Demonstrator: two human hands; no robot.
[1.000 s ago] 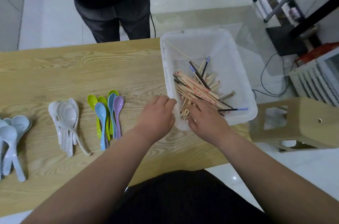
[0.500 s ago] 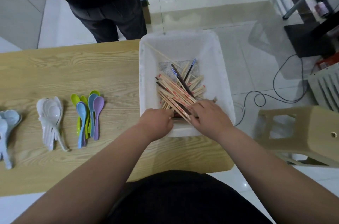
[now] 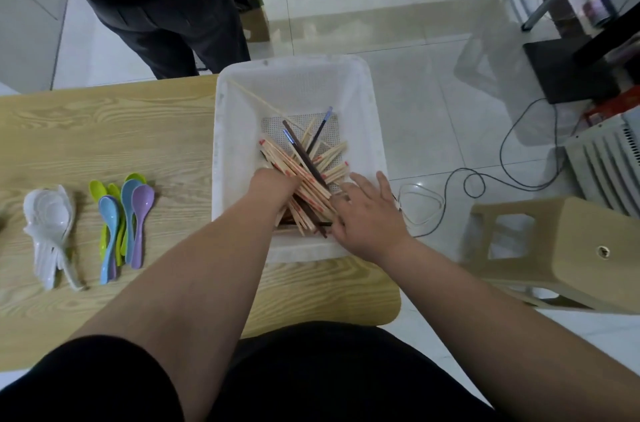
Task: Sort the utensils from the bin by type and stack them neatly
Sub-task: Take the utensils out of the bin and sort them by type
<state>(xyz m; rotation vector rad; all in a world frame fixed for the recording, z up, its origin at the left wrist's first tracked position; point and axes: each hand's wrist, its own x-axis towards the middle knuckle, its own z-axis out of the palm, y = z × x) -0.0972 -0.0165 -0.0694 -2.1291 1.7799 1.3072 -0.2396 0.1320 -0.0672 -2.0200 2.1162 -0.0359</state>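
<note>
Chopsticks (image 3: pixel 309 179) lie in a loose crisscross heap in the near half of a white plastic bin (image 3: pixel 221 144), mostly pale wooden ones with red marks, with a few dark sticks (image 3: pixel 300 151) tipped in blue lying across them and one thin pale skewer (image 3: pixel 256 98) leaning toward the far left corner. The left hand (image 3: pixel 273 187) reaches into the left side of the heap, its fingers bent down among the sticks and hidden there, so whether they grip any cannot be told. The right hand (image 3: pixel 367 218) lies over the near right ends of the sticks with its fingers straight and slightly spread, the palm facing down. The bin sits on the right end of a wooden table (image 3: pixel 104 131). Left of it on the table lies a small pile of coloured spoons (image 3: pixel 127 221) in green, blue and purple, bowls pointing away, and further left a pile of white spoons (image 3: pixel 48 226). Across the table stands another person in dark trousers (image 3: pixel 166 23). A tan plastic stool (image 3: pixel 568 248) stands on the tiled floor to the right, with a black cable (image 3: pixel 485 179) looping on the floor behind it
</note>
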